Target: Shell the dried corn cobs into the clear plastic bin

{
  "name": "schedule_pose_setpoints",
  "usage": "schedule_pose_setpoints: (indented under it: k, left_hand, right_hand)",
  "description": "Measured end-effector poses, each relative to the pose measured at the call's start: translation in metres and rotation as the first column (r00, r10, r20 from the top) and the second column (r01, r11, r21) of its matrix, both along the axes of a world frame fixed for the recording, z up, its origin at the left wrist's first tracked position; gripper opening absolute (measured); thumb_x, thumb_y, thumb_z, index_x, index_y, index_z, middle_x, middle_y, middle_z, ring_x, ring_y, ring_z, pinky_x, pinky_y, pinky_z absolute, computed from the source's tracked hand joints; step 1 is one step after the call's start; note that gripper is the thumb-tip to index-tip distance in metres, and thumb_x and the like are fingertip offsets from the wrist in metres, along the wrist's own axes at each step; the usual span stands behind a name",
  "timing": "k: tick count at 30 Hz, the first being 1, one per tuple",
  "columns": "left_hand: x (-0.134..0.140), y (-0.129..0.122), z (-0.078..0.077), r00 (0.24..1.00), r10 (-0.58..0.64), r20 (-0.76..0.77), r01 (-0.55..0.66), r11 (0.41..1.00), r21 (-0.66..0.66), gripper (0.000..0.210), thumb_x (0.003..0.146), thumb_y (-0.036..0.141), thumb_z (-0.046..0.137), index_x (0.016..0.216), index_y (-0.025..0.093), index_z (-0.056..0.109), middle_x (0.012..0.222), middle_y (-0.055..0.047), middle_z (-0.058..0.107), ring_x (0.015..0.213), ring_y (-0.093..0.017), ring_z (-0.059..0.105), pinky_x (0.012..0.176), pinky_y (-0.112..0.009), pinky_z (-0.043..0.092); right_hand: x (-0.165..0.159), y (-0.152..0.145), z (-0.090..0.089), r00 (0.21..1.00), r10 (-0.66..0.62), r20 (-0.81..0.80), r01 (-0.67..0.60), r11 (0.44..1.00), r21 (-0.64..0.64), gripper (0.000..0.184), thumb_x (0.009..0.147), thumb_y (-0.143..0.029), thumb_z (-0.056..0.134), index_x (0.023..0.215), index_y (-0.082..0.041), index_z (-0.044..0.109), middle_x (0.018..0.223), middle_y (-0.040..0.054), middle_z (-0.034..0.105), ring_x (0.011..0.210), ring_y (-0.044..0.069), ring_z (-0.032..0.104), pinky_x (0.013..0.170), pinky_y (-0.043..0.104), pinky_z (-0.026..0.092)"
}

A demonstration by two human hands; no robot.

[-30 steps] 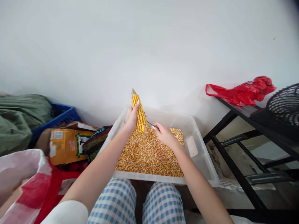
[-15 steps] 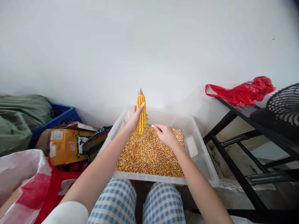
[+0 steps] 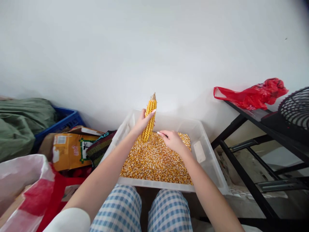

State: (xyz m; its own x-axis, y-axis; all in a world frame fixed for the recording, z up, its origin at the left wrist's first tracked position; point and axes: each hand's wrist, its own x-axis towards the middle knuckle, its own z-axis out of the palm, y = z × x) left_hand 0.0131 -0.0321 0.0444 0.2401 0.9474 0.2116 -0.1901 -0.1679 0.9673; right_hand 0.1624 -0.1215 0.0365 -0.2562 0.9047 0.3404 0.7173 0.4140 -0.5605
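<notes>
My left hand (image 3: 143, 123) is wrapped round a yellow corn cob (image 3: 147, 131), held nearly upright with its tip leaning right. Rows of kernels cover the cob's visible side, and dry silk clings near the top. Close to the cob's lower end, my right hand (image 3: 172, 141) is closed round a thin dark tool (image 3: 155, 131). Most of that tool is hidden by the fingers, so its kind is unclear. Both hands are above a translucent plastic bin (image 3: 212, 161), where loose corn kernels (image 3: 154, 164) lie in a broad heap.
A white wall rises behind the bin. On the left are a blue crate (image 3: 70, 120), an orange cardboard box (image 3: 70, 151), a mesh bag (image 3: 100, 148) and a red-and-white bag (image 3: 31, 199). To the right, a black metal frame (image 3: 243, 174) bears a red plastic bag (image 3: 256, 96).
The cob has tilted, its top swinging right, and my left hand has shifted slightly right with it. My right hand stays near the cob's base, a little lower.
</notes>
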Motion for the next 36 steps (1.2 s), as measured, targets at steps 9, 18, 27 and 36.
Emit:
schedule_pose_setpoints:
  k: [9,18,27,36]
  left_hand:
    - [0.004,-0.003,-0.005,0.998,-0.045,-0.046,0.045,0.999,-0.014,0.04,0.067,0.048,0.059,0.091,0.02,0.043,0.061,0.0,0.057,0.045,-0.012,0.054,0.041,-0.021,0.041]
    - [0.014,0.005,-0.012,0.997,-0.04,0.07,0.049,0.99,-0.132,0.046,0.069,0.054,0.055,0.097,0.02,0.043,0.06,-0.001,0.057,0.049,-0.015,0.057,0.044,-0.025,0.045]
    - [0.014,0.0,-0.009,0.994,-0.029,0.11,0.041,0.993,-0.107,0.048,0.069,0.056,0.052,0.097,0.02,0.038,0.056,0.001,0.055,0.045,-0.014,0.055,0.042,-0.024,0.044]
    - [0.013,-0.013,0.001,0.999,-0.032,0.011,0.031,0.997,0.076,0.037,0.07,0.047,0.056,0.093,0.021,0.044,0.063,0.001,0.053,0.05,-0.012,0.053,0.049,-0.024,0.043]
  right_hand:
    - [0.0,-0.001,0.0,0.996,0.002,0.088,-0.002,1.0,0.006,0.03,0.086,-0.031,0.037,0.076,-0.018,0.062,0.063,0.0024,0.06,0.054,0.012,0.047,0.056,0.023,0.031]
    - [0.003,0.005,0.005,0.87,-0.047,-0.49,-0.038,0.986,-0.163,0.032,0.08,-0.047,0.04,0.094,-0.021,0.052,0.058,-0.0035,0.052,0.049,0.009,0.047,0.05,0.021,0.037]
    - [-0.018,0.011,-0.012,0.605,-0.187,-0.774,0.138,0.982,-0.13,0.037,0.08,-0.056,0.034,0.074,-0.02,0.043,0.049,-0.0064,0.037,0.038,0.006,0.035,0.037,0.018,0.03]
    - [-0.011,0.015,-0.015,0.656,-0.211,-0.725,0.148,0.978,-0.15,0.037,0.081,-0.056,0.03,0.072,-0.022,0.04,0.05,-0.0058,0.033,0.04,0.008,0.033,0.04,0.02,0.029]
